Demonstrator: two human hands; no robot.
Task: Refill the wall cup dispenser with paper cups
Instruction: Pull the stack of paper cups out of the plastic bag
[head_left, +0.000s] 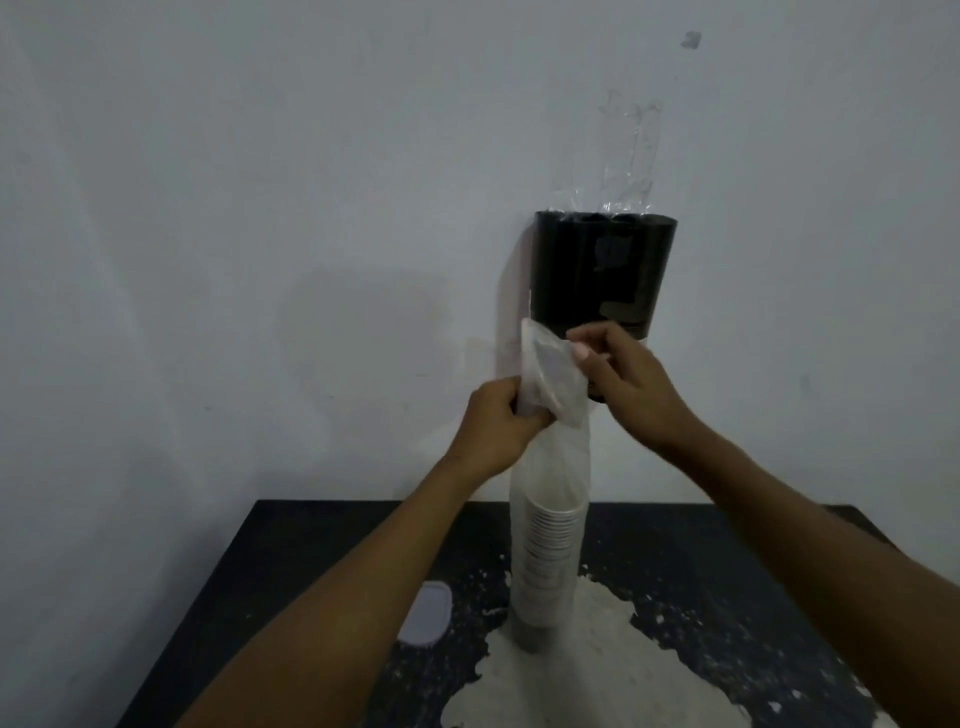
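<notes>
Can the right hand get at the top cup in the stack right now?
Probably not yet. The stack of cups sits inside the plastic sleeve, whose top both the left hand and right hand are holding and pulling apart. The plastic covers the top cup.

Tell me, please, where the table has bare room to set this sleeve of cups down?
The table's left rear corner, behind the lid, is bare, and so is the right rear strip. The front centre is crowded: the white patch spreads there round the sleeve.
</notes>
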